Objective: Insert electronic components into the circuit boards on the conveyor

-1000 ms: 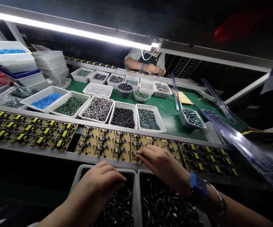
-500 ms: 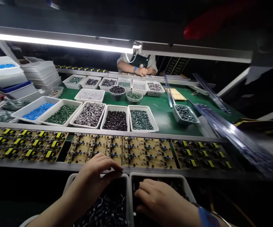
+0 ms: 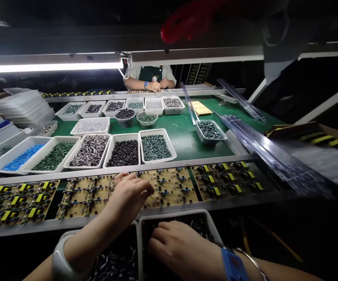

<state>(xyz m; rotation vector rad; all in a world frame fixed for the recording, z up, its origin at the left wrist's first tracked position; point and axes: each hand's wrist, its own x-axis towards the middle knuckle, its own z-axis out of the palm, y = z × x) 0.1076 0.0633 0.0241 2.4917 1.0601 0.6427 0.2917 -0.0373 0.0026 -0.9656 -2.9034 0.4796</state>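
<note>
Head view shows the left hand (image 3: 128, 197) over a board (image 3: 175, 189), palm down, fingers drawn together into a pinch with the tips just touching its near left part. I cannot tell whether anything sits between the fingertips.

The board is tan and flat, studded with small black and blue parts. Its long axis runs left to right along the rail (image 3: 25, 226), and it stretches away from the fingertips toward the right. A second board (image 3: 81, 197) like it lies just left of the hand. Farther out on both sides lie boards carrying yellow-topped parts.

The right hand (image 3: 180, 246) is nearer the body, just right of and below the left, and reaches into a white bin (image 3: 183, 212). Its fingers curl down among the contents, so I cannot tell whether they grip anything. A blue band (image 3: 233, 267) circles that wrist.

The left forearm crosses a neighbouring bin (image 3: 136, 238), which touches the first one. It holds small dark cylinders (image 3: 119, 261) with silvery glints, and they point every way. A white band (image 3: 59, 259) sits on the left wrist.

Beyond the left hand, past the boards, white trays (image 3: 157, 132) of blue, green, grey and black parts stand side by side on a green mat (image 3: 186, 136). At the far edge a person (image 3: 150, 78) has both hands together on the bench.
</note>
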